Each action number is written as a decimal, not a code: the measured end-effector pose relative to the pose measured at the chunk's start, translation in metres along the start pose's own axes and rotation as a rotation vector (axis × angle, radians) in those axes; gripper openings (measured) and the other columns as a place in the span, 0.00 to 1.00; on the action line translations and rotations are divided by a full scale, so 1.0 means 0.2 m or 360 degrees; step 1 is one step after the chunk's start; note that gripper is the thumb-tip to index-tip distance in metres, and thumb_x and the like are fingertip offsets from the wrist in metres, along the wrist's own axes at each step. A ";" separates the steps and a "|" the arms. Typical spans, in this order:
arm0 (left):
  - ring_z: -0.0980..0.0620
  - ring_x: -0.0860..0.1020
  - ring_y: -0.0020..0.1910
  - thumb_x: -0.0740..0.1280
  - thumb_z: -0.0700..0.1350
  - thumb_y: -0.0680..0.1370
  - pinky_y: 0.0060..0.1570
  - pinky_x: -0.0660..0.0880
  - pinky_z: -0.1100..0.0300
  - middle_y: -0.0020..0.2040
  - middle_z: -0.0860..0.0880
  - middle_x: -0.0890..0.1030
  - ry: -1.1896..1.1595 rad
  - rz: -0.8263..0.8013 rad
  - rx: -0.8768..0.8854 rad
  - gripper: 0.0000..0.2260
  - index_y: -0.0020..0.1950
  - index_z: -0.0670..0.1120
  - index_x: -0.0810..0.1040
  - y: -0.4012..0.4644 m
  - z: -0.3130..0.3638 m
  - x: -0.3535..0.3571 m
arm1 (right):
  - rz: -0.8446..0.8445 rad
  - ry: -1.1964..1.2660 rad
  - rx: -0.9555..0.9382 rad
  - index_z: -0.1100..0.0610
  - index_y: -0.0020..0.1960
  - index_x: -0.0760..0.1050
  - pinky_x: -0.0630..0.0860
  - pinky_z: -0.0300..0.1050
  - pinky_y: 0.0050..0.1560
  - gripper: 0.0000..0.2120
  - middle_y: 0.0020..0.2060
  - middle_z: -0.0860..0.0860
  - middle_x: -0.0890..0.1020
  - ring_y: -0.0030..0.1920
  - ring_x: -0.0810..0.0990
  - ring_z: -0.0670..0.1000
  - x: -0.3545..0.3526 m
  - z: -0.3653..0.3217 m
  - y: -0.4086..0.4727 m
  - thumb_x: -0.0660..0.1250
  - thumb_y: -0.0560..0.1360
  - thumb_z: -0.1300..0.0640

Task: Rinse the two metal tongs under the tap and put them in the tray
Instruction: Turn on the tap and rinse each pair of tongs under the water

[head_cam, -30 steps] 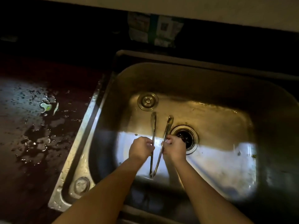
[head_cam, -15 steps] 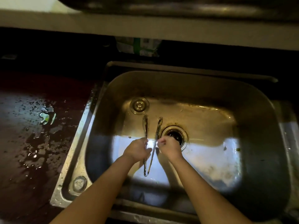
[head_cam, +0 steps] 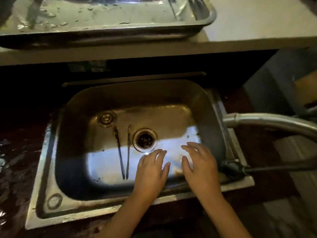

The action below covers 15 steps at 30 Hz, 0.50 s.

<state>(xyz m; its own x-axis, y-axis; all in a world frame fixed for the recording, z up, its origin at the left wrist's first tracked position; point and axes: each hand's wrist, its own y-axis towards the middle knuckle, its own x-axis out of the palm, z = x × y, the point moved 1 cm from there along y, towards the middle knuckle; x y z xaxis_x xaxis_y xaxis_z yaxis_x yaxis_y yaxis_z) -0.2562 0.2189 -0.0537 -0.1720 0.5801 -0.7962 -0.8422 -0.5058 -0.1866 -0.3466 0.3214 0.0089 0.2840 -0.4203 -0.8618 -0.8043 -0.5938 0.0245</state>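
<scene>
Tongs (head_cam: 123, 152) lie on sink (head_cam: 210, 107) floor, left of drain (head_cam: 145, 140). Left hand (head_cam: 151, 174) and right hand (head_cam: 199, 166) both hover w/ fingers spread, holding nothing. Tap (head_cam: 267, 121) at right, no water seen. Rec: grip near hinge, carry under spout. Long axis runs near-to-far; hinge near, tips far.

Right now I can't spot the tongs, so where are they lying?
In the head view the tongs lie on the sink floor, just left of the drain, with both open hands, left hand nearest, off to their right.
</scene>
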 end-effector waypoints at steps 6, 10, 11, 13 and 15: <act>0.53 0.60 0.73 0.49 0.59 0.77 0.73 0.46 0.44 0.73 0.53 0.66 0.0227 -0.0209 0.0200 0.24 0.71 0.55 0.59 -0.02 0.13 0.21 | 0.0125 -0.0605 0.0296 0.59 0.65 0.71 0.63 0.66 0.66 0.30 0.69 0.67 0.67 0.71 0.63 0.65 -0.14 0.10 -0.17 0.73 0.65 0.59; 0.52 0.60 0.73 0.48 0.58 0.77 0.72 0.44 0.40 0.73 0.51 0.65 0.0400 -0.0282 0.0231 0.23 0.72 0.54 0.59 -0.03 0.14 0.25 | -0.0021 -0.0714 0.0431 0.62 0.70 0.64 0.56 0.61 0.69 0.34 0.72 0.68 0.60 0.73 0.56 0.64 -0.12 0.14 -0.22 0.71 0.68 0.56; 0.52 0.60 0.73 0.47 0.58 0.78 0.72 0.45 0.40 0.73 0.51 0.65 0.0424 -0.0277 0.0228 0.23 0.72 0.54 0.59 -0.03 0.15 0.26 | -0.0040 -0.0724 0.0445 0.64 0.69 0.64 0.57 0.61 0.69 0.34 0.71 0.68 0.62 0.73 0.58 0.65 -0.11 0.15 -0.23 0.71 0.68 0.56; 0.51 0.61 0.73 0.47 0.58 0.78 0.72 0.45 0.40 0.72 0.50 0.67 0.0424 -0.0251 0.0228 0.24 0.72 0.53 0.61 -0.03 0.14 0.25 | -0.0071 -0.0747 0.0448 0.67 0.68 0.64 0.57 0.59 0.69 0.33 0.70 0.69 0.63 0.72 0.60 0.65 -0.10 0.16 -0.23 0.72 0.68 0.58; 0.51 0.61 0.73 0.48 0.58 0.77 0.72 0.46 0.40 0.72 0.50 0.67 0.0407 -0.0237 0.0216 0.24 0.71 0.53 0.61 -0.03 0.14 0.25 | -0.0089 -0.0763 0.0421 0.69 0.68 0.63 0.58 0.58 0.69 0.34 0.70 0.69 0.63 0.72 0.60 0.65 -0.10 0.17 -0.22 0.71 0.68 0.58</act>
<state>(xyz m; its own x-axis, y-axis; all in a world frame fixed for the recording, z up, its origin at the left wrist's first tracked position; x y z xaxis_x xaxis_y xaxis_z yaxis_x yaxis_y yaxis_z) -0.2735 0.2691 -0.0757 0.0776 0.4535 -0.8879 -0.9119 -0.3277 -0.2471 -0.3341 0.3801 0.0066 0.1101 0.0034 -0.9939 -0.9161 -0.3877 -0.1028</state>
